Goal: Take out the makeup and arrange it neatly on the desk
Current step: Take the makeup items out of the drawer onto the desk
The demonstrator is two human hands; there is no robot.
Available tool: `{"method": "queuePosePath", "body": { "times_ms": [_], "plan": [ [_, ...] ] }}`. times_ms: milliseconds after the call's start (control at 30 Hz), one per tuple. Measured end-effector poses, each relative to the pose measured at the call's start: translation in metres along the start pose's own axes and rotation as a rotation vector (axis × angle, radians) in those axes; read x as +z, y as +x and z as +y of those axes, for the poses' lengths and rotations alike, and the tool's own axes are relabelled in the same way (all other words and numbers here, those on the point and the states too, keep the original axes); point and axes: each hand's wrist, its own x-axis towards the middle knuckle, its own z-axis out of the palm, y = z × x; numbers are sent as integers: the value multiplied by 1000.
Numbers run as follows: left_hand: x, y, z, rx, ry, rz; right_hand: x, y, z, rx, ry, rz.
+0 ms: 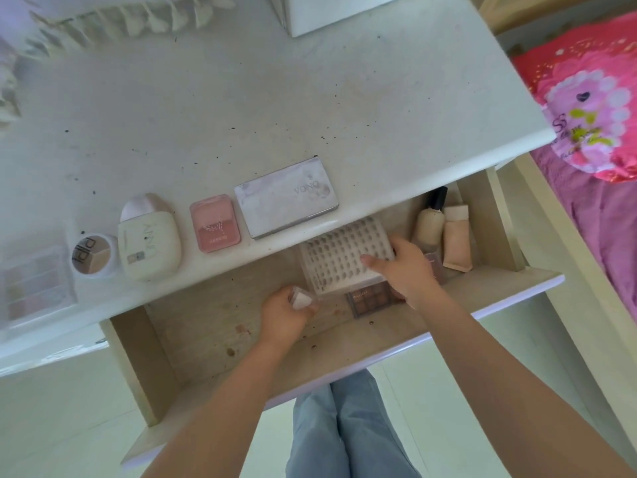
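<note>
An open drawer point(213, 326) is seen below the white surface point(241, 108). Inside it, a clear case of false lashes point(339, 258) is gripped at its right edge by the right hand point(403, 267), thumb on top. A small pale sponge point(301, 300) is held in the curled fingers of the left hand point(284, 313). Under the case, a brown eyeshadow palette point(370, 300) lies on the drawer floor. In the right corner, a foundation bottle point(429, 225) and a beige tube point(456, 238) lie side by side. On the surface, a clear palette point(34, 284), a round pot point(91, 255), a cream compact point(148, 241), a pink blush point(214, 223) and a white palette point(286, 198) are lined up along the front edge.
</note>
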Motion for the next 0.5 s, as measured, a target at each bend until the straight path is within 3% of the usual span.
{"method": "queuePosePath", "body": {
  "times_ms": [200,367,500],
  "plan": [
    [-20,-41,15,100,148,-166,-58,-57,3,28,219,-83],
    [-35,-67,65,255,177,-173,-103,-83,-25,-82,177,184],
    [-42,-61,119,444,299,-22,-134,-71,-68,-221,263,335]
  ]
}}
